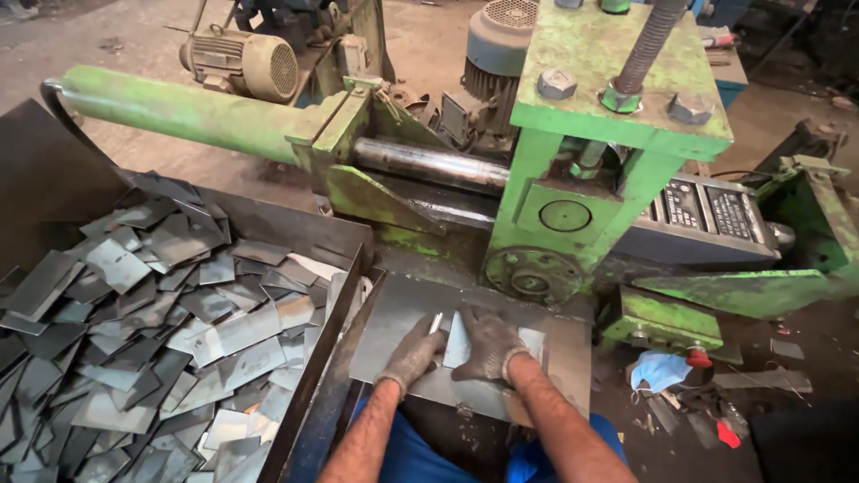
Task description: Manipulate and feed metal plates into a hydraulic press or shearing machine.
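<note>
Both my hands wear dark grey work gloves and rest on a flat steel table plate (394, 313) in front of a green machine (591, 170). My left hand (413, 353) curls around the left edge of a small shiny rectangular metal piece (456, 344). My right hand (488, 344) lies flat on top of the same piece, fingers spread, pressing it down. A little more bright metal (534, 343) shows to the right of my right hand.
A large dark bin (313, 250) on the left is heaped with several cut metal plates (161, 322). Electric motors (246, 63) stand behind the machine. A blue face mask (659, 368), red bits and scrap lie on the dirty floor at the right.
</note>
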